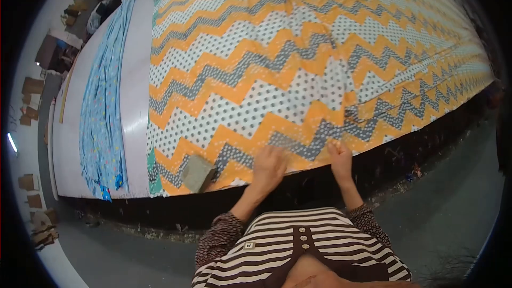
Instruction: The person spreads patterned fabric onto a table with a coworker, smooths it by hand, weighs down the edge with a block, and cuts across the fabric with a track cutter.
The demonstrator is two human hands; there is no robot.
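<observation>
A large sheet of fabric [266,58] with orange, grey and white zigzags and dots is spread over the table. My left hand [269,165] is over its near edge, somewhat blurred, its fingers curled onto the cloth. To the right, near the same edge, my right hand [340,159] is closed in a pinch on the fabric. Folds and creases run through the cloth beyond and to the right of my right hand. A grey block [197,173] rests on the fabric's near left corner, left of my left hand.
A bunched light-blue patterned cloth [104,101] lies lengthwise on the pale tabletop [137,128] at the left. Below the table's near edge is a dark side [298,188], with grey floor [442,202] beneath. Cartons [32,85] and other items line the far left.
</observation>
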